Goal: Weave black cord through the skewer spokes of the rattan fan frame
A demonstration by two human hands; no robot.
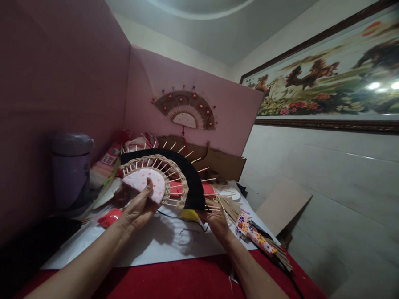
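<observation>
A handmade fan (195, 180) with a black band, a braided cord arc and thin wooden sticks is held up over the white sheet. My left hand (142, 211) grips its pale half-round centre with orange spots, thumb on the front and fingers behind. At the fan's lower right corner, my right hand (216, 216) is closed on the edge by the stick ends; its fingers are partly hidden behind. A thin black cord (182, 219) hangs beneath the fan, near a yellow piece (190, 215).
A flower-patterned glue gun (255, 235) lies at the right beside several sticks. A red object (110, 217) sits at the left, near a purple bin (70, 174). Another decorated fan (188, 106) hangs on the pink board behind. Red cloth (166, 281) covers the front.
</observation>
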